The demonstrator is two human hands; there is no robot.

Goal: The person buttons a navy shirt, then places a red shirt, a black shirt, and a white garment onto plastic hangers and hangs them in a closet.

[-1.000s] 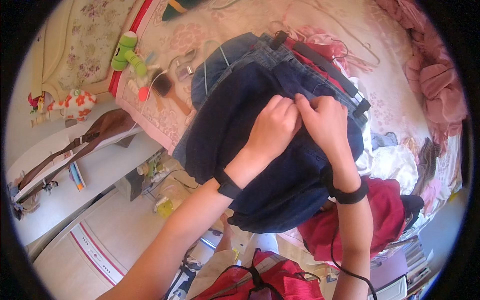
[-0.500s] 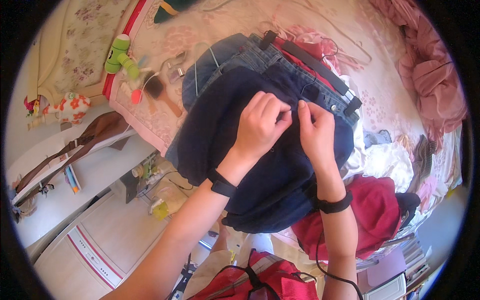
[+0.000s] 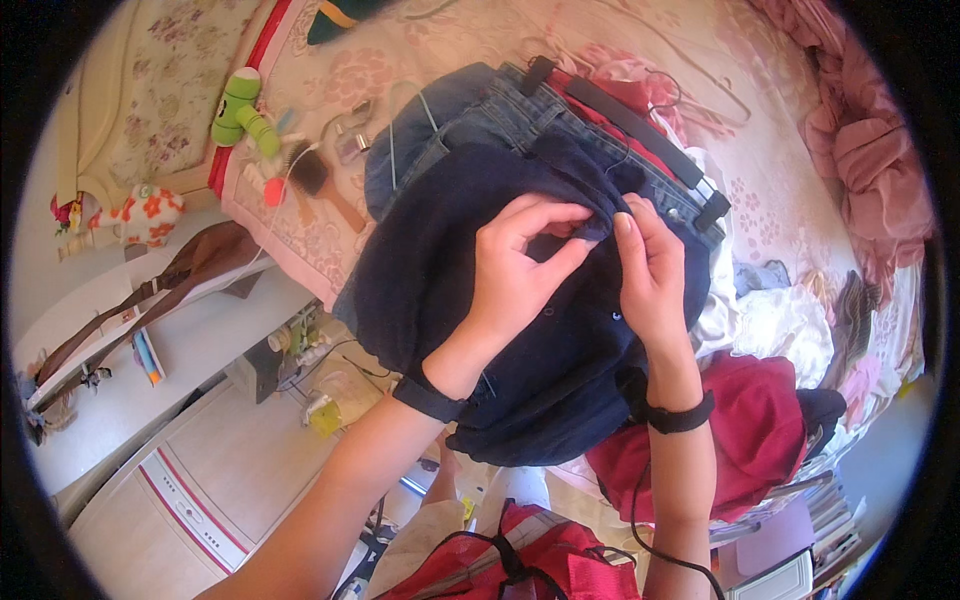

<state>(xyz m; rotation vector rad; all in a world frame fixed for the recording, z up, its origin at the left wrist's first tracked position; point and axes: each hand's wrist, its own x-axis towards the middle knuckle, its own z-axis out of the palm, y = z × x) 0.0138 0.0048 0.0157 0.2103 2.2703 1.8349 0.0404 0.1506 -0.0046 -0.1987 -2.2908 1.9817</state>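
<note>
A dark navy garment (image 3: 420, 240) with small buttons down its front lies spread over blue jeans (image 3: 520, 115). Near its upper edge, my left hand (image 3: 525, 260) pinches the cloth between thumb and fingers. Right beside it, my right hand (image 3: 652, 265) has thumb and fingertips closed on the same edge, which is lifted slightly. One button shows just under the right hand. Whatever lies between the fingertips themselves is hidden. A thin dark hanger hook shows by the garment's top edge.
A black clip hanger (image 3: 635, 130) lies across the jeans' waistband. On the pink bed cover (image 3: 360, 70) are a hairbrush (image 3: 310, 170) and a green plush toy (image 3: 238, 115). A red garment (image 3: 745, 430) and white cloth (image 3: 785, 325) lie to the right. A white cabinet (image 3: 200, 450) stands lower left.
Both hands have shifted slightly down and to the right, drawing up the garment's edge. The left thumb and fingers have spread into a wider pinch, and a button has come into sight.
</note>
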